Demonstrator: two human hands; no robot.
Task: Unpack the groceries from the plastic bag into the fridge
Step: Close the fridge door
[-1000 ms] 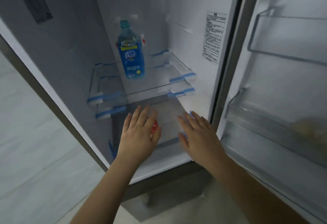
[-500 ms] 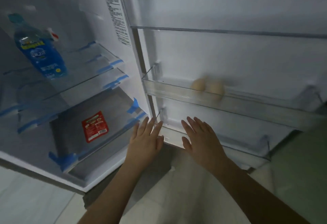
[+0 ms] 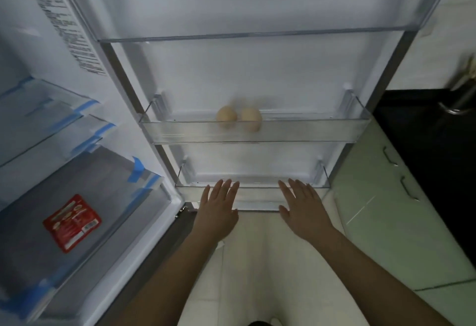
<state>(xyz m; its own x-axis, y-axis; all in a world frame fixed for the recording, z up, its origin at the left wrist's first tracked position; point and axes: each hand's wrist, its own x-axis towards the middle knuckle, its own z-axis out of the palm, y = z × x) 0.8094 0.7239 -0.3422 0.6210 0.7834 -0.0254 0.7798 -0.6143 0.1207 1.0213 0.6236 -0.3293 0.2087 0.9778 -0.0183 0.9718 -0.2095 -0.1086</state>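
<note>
Fridge (image 3: pixel 164 73), seen from the head camera, stands with its door swung wide, the door's inner face filling the middle of the view. Two eggs (image 3: pixel 238 119) sit side by side, touching or nearly so, in the middle door bin (image 3: pixel 309 132), a clear plastic tray. Above it runs a larger clear top bin (image 3: pixel 231 6), and below it a low bottom bin (image 3: pixel 257 191).

Left hand (image 3: pixel 217 211) is held flat, palm down, fingers straight and together, holding nothing; its fingertips lie over the front edge of the bottom bin, though I cannot tell whether they touch it. Right hand (image 3: pixel 302 212) is likewise flat and spread, holding nothing, its fingertips at the same edge, well apart from the left hand. Both bare forearms reach up from the bottom of the view.

At the left, inside the fridge, a red packet (image 3: pixel 72 222) lies flat on the grey floor of the lowest drawer (image 3: pixel 144 212), whose clear rim carries strips of blue tape (image 3: pixel 137 171). Above it sit glass shelves (image 3: pixel 46 109) with more blue tape at their corners. A white label (image 3: pixel 69 32) of small print is stuck on the inner side wall.

At the right are pale green cabinet doors (image 3: pixel 373 222) with metal handles under a dark surface (image 3: pixel 425 124), and a metal tap base (image 3: pixel 456 104) near the right edge. The floor (image 3: pixel 270 274) below the hands is pale.
</note>
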